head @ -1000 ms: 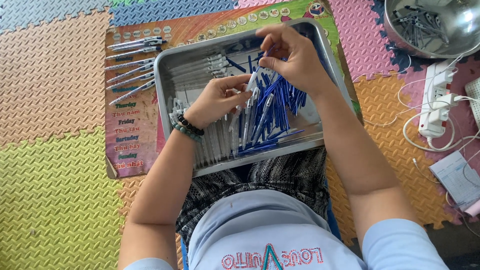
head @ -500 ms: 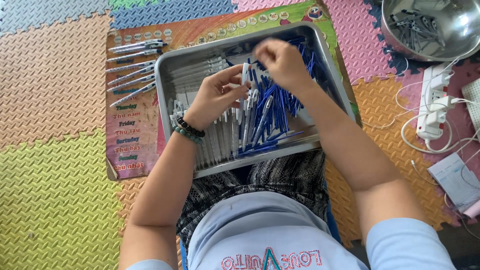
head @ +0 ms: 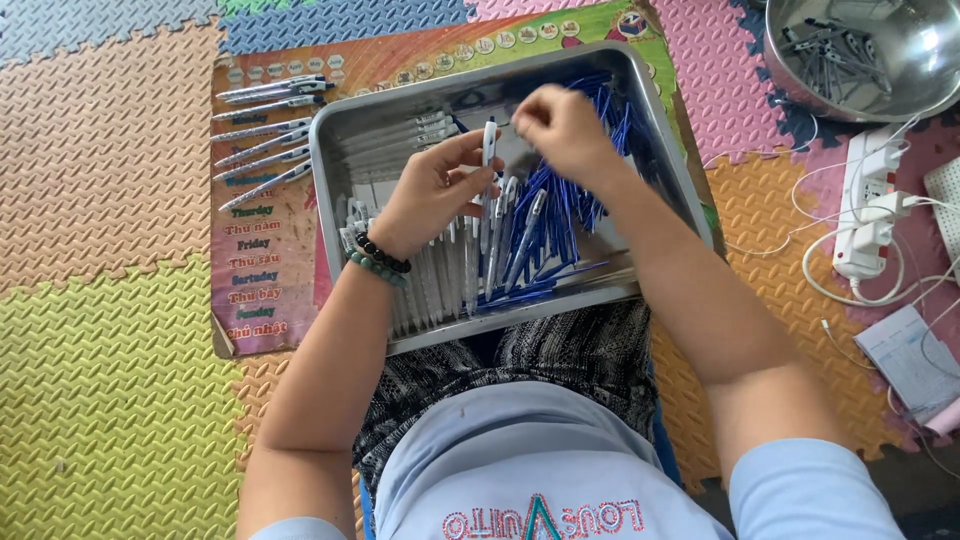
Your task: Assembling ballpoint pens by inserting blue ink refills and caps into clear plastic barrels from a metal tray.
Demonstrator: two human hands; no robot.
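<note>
Pen barrel [head: 489, 142], white with a blue tip, stands nearly upright above the middle of the metal tray [head: 330, 150], pinched between thumb and fingers of my left hand [head: 430, 195]. That wrist, with beaded bracelets [head: 378, 260], angles toward 1 o'clock. At 3 o'clock from the barrel, just beside it, my right hand [head: 560, 130] is curled, fingertips pinched together; whether they hold a small part I cannot tell. Loose blue refills [head: 560, 215] lie beneath it. Finished pens [head: 265, 130] lie at 9 o'clock of the tray.

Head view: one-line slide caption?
Left hand holds a pen barrel upright over a steel tray of pen parts; right hand pinches at its tip.
</note>
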